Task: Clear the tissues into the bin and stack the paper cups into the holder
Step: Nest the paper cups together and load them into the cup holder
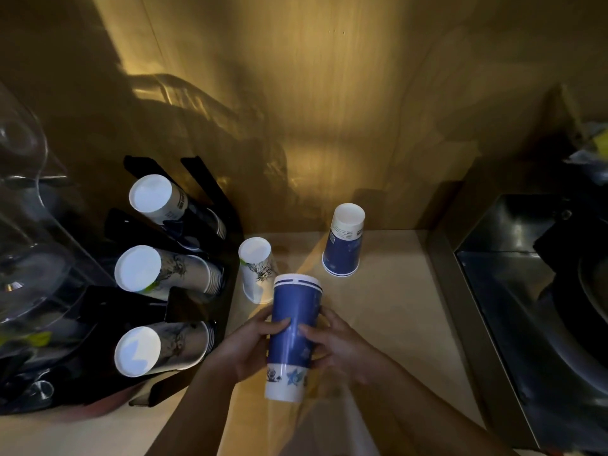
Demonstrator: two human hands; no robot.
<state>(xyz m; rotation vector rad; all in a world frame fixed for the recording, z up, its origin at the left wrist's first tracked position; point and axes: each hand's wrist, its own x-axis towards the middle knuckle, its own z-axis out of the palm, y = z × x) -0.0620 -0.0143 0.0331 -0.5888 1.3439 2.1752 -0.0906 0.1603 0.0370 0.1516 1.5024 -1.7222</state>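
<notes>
Both hands hold a blue paper cup (293, 327) lying on its side over the counter, its rim pointing away from me. My left hand (251, 345) grips its left side and my right hand (332, 347) grips its right side. Another blue cup (343, 245) stands upside down farther back on the counter. A white patterned cup (256, 269) stands upside down just left of the held cup. The black cup holder (184, 311) at the left carries three slanted stacks of cups (164, 278), bottoms toward me. No tissues are visible.
The beige counter (388, 311) ends at a wooden back wall (329, 126). A dark recessed bin or sink opening (526, 274) lies at the right. Clear plastic containers (29, 225) crowd the far left beside the holder.
</notes>
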